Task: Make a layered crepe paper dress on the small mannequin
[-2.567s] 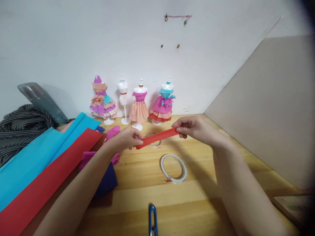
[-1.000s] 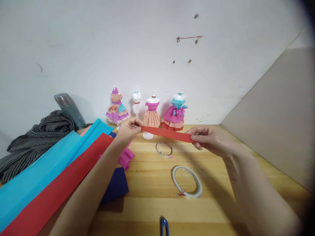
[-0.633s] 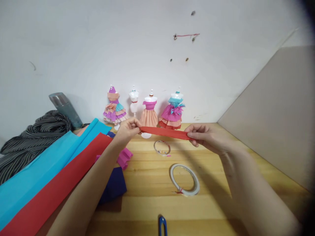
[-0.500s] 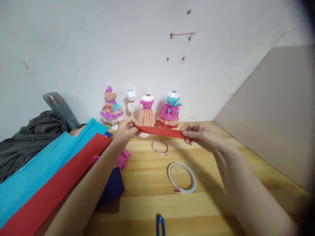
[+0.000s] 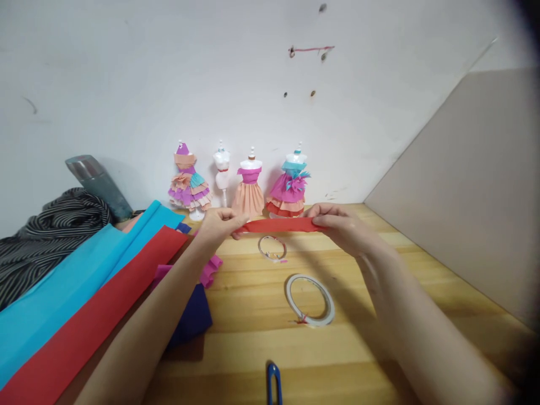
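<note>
2 red strip (image 5: 280, 225) ends between fingers (image 5: 324, 220).

Left hand (image 5: 220, 223), right hand (image 5: 337, 224) pinching, nearly level; forearms (image 5: 399, 304) stretched forward.

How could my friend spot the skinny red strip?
Find the wooden table, then the four dress forms at its back. In front of them, the left hand and right hand hold the red strip. Unlike the big red sheet, it's narrow and held up.

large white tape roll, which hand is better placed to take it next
Probably the right hand, nearer the large white tape roll than the left hand; both hold the flat red strip.
</note>
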Tool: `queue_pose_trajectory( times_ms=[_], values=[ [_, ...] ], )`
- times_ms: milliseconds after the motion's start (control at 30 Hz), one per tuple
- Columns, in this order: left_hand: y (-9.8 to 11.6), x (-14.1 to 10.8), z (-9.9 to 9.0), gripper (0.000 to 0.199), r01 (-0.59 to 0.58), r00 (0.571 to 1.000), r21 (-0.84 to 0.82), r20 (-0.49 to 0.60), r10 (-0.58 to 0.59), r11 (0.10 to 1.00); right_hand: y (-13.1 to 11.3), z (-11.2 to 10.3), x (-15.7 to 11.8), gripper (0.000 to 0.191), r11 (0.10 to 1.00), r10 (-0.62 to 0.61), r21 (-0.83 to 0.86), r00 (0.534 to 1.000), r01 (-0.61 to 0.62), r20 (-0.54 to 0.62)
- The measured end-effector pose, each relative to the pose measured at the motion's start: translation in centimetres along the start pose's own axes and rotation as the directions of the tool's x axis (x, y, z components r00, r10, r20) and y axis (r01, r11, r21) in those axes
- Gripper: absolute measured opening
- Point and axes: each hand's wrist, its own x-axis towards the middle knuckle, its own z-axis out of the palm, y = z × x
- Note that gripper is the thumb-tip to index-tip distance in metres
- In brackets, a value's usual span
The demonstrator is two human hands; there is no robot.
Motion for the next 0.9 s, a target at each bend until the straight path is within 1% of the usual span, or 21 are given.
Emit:
queue_pose_trajectory(
  times_ms=[67, 133, 267, 333, 433, 667, 767, 900],
  values=[
    [-0.1, -0.1, 0.3, 0.024, 0.021, 1.000, 0.029, 0.004, -0.021, 0.999, 0.0, 0.2, 0.0, 0.008, 0.998, -0.016, 0.059, 1.000, 0.016, -0.001],
    [-0.2, -0.1, 0.3, 0.024, 0.043, 0.999, 0.019, 0.026, -0.044, 0.999, 0.0, 0.3, 0.0, 0.006, 0.993, -0.016, 0.119, 1.000, 0.017, -0.006],
    [-0.3, 0.0, -0.3, 0.032, 0.139, 0.982, 0.005, 0.125, -0.138, 0.990, 0.1, 0.3, 0.0, 0.007, 0.988, -0.011, 0.153, 1.000, 0.013, -0.009],
    [-0.3, 0.0, -0.6, 0.028, 0.175, 0.971, 0.032, 0.160, -0.178, 0.984, 0.1, 0.4, 0.0, 0.007, 0.986, -0.022, 0.162, 1.000, 0.023, -0.007],
    [-0.3, 0.1, -0.9, 0.021, 0.203, 0.960, 0.062, 0.186, -0.211, 0.977, 0.0, 0.4, -0.1, 0.007, 0.980, -0.025, 0.197, 1.000, 0.026, -0.008],
    [-0.2, -0.1, -0.9, 0.019, 0.246, 0.918, 0.143, 0.282, -0.278, 0.959, -0.2, 0.3, -0.2, 0.011, 0.951, 0.036, 0.306, 0.999, -0.041, 0.020],
    [0.1, -0.4, -0.5, 0.019, 0.254, 0.907, 0.183, 0.296, -0.300, 0.950, 0.0, 0.4, 0.1, 0.012, 0.946, 0.043, 0.322, 0.999, -0.032, -0.028],
    [0.1, -1.0, 0.7, 0.020, 0.269, 0.873, 0.168, 0.372, -0.314, 0.948, 0.2, 0.3, 0.4, 0.012, 0.944, 0.034, 0.328, 0.988, 0.017, -0.148]
  ],
)
